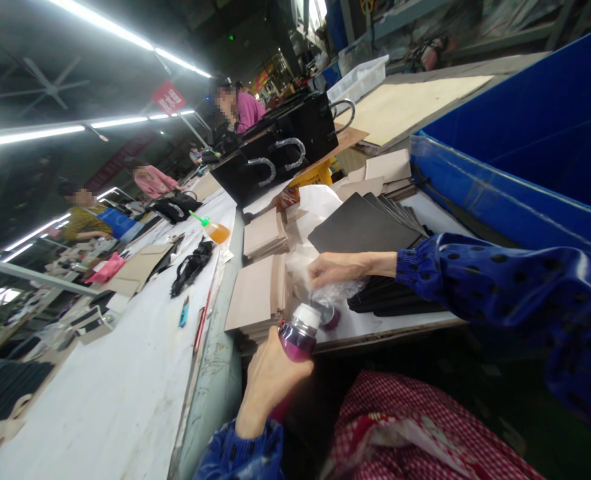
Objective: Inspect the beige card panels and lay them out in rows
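Note:
My left hand (270,377) is wrapped round a purple bottle (298,337) with a white neck, held just below the table's near edge. My right hand (338,268) reaches out over the table in a blue dotted sleeve. Its fingers are curled on a piece of clear plastic wrap (332,292). A small purple cap (329,315) lies on the table just under that wrap. Stacks of tan cardboard sheets (256,293) sit left of the right hand. A fan of black sheets (365,227) lies behind it.
A long white table (125,387) runs to the left with a black strap bundle (191,265), an orange glue bottle (214,230) and a blue knife (184,311). Black paper bags (275,157) stand farther back. A blue bin (520,153) is at right. Other people work at the far end.

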A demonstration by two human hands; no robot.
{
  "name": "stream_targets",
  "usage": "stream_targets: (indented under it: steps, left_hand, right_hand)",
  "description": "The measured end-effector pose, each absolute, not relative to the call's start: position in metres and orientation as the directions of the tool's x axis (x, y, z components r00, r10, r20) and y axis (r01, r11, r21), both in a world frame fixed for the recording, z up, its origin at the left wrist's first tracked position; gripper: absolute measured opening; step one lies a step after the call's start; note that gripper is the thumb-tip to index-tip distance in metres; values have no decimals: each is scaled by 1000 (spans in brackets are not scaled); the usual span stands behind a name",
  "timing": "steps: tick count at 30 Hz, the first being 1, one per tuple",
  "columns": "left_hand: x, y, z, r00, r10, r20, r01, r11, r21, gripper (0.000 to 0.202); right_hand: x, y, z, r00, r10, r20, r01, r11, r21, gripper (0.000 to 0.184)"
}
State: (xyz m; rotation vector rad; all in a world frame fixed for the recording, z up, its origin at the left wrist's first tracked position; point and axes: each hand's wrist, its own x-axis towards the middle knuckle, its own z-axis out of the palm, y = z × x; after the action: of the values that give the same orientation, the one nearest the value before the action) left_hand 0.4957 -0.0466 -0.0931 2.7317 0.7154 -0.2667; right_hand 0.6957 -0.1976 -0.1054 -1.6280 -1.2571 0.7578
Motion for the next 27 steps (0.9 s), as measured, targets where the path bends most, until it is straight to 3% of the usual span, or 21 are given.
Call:
stream_targets:
  steps: [16, 27]
  left_hand:
    - [497, -48, -92, 848, 453, -274, 508, -843, 177, 39]
    - [495, -45, -94, 855, 448, -262, 502, -841, 201, 40]
  right_hand:
    - [700, -194, -114, 268, 957, 113, 430, -14, -903, 8]
    - [699, -194, -111, 285, 948, 140, 434, 2, -901, 9]
